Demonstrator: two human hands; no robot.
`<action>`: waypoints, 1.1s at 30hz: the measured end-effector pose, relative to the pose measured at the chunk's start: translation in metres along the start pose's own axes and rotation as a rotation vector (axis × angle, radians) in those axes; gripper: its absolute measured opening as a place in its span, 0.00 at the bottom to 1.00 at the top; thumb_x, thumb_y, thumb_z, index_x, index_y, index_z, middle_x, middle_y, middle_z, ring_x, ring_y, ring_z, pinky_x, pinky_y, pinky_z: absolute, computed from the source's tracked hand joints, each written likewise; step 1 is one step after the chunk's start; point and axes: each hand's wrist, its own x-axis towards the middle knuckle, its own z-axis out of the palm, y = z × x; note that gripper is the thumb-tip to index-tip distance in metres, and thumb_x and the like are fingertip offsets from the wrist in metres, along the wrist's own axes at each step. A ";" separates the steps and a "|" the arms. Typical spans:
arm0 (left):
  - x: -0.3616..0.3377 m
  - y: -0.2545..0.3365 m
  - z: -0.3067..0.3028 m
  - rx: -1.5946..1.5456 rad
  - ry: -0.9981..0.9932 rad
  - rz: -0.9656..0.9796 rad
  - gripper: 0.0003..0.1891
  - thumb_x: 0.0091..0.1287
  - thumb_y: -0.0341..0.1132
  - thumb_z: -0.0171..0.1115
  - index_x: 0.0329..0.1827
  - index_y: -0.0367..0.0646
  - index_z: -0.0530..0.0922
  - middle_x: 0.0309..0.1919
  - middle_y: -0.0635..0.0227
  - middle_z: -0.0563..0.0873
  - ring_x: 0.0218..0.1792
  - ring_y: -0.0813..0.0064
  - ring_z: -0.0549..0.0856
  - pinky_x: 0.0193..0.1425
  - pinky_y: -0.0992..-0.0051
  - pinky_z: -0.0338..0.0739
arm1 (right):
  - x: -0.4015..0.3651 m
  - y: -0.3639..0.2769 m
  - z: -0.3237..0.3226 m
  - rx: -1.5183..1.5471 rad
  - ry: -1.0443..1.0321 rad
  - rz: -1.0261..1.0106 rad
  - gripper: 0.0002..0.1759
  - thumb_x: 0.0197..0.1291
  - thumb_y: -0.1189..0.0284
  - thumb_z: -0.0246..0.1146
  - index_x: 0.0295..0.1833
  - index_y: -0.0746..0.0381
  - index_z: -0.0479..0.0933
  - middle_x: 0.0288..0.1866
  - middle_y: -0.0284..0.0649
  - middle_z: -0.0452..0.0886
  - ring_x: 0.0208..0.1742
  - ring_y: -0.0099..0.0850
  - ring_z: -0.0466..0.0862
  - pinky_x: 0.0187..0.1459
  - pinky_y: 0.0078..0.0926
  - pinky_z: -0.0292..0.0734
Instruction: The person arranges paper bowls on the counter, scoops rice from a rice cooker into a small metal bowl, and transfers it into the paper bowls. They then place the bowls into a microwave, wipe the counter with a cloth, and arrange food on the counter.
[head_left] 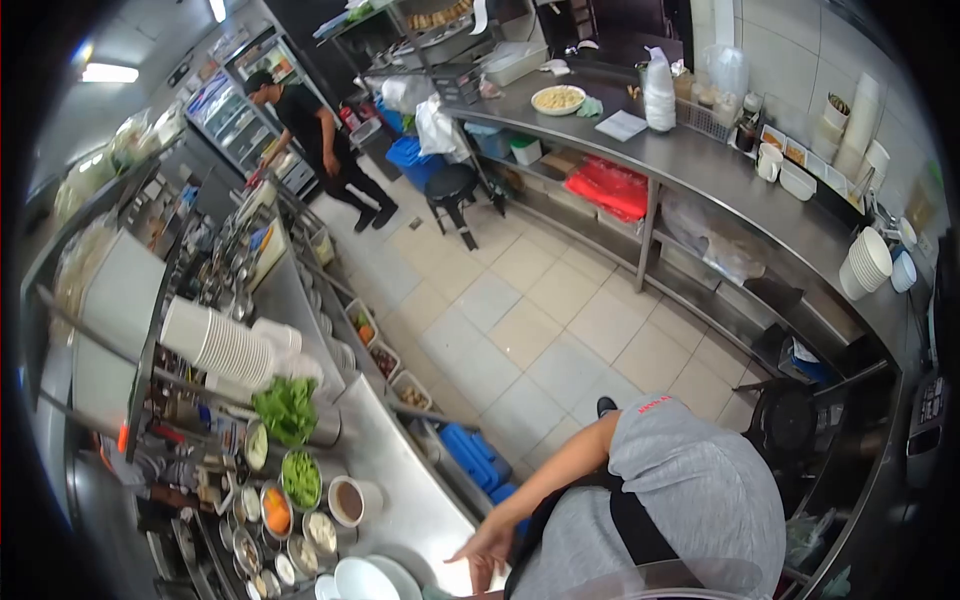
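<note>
My right hand (483, 552) hangs low over the edge of the steel counter (405, 480), its fingers loosely apart with nothing visible in them. The fingertips reach a bright, glaring patch near the bottom edge. White bowls (365, 580) lie just left of it, partly cut off by the frame. Beyond them is a white tub of brown sauce (348, 501). Metal tins hold chopped greens (300, 478) and orange pieces (277, 508), with leafy lettuce (288, 410) behind. My left hand is out of the frame.
Stacked white containers (215, 345) stand farther along the counter. A co-worker (315, 140) in black stands near the glass-door fridge. A black stool (452, 185) is on the tiled floor (510, 340). Across the aisle, a steel worktable (720, 175) holds a plate of pale food (558, 99) and stacked cups.
</note>
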 end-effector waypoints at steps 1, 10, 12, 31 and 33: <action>-0.026 -0.013 0.027 -0.110 -0.071 -0.142 0.20 0.69 0.36 0.52 0.61 0.40 0.65 0.42 0.60 0.79 0.38 0.69 0.79 0.40 0.73 0.75 | -0.028 -0.018 0.006 -0.020 -0.060 -0.072 0.50 0.60 0.33 0.33 0.54 0.70 0.74 0.56 0.49 0.77 0.58 0.33 0.76 0.61 0.38 0.63; -0.257 -0.136 0.253 -0.757 -0.905 -1.005 0.23 0.70 0.37 0.48 0.67 0.43 0.57 0.45 0.65 0.74 0.36 0.77 0.73 0.41 0.77 0.70 | -0.308 -0.098 -0.016 0.106 0.184 -0.828 0.46 0.60 0.36 0.42 0.55 0.71 0.73 0.53 0.49 0.78 0.55 0.37 0.76 0.59 0.34 0.67; -0.292 -0.146 0.289 -0.766 -1.010 -1.053 0.23 0.69 0.36 0.49 0.65 0.42 0.58 0.44 0.65 0.74 0.37 0.78 0.73 0.39 0.77 0.71 | -0.344 -0.090 -0.028 0.155 0.217 -0.884 0.44 0.60 0.37 0.43 0.53 0.70 0.73 0.51 0.47 0.79 0.53 0.35 0.77 0.57 0.32 0.68; -0.620 -0.588 0.603 -0.085 -1.655 -1.418 0.24 0.70 0.42 0.47 0.66 0.40 0.59 0.53 0.57 0.76 0.49 0.69 0.79 0.48 0.66 0.72 | -0.825 -0.223 -0.269 0.507 2.009 -1.802 0.36 0.65 0.46 0.48 0.69 0.60 0.58 0.67 0.39 0.67 0.67 0.28 0.66 0.64 0.38 0.58; -0.688 -0.626 0.632 -0.049 -1.709 -1.502 0.24 0.71 0.43 0.46 0.65 0.39 0.59 0.53 0.51 0.76 0.52 0.62 0.79 0.52 0.61 0.73 | -0.853 -0.225 -0.271 0.490 2.191 -1.846 0.35 0.65 0.49 0.50 0.69 0.63 0.59 0.67 0.40 0.67 0.67 0.29 0.65 0.65 0.36 0.57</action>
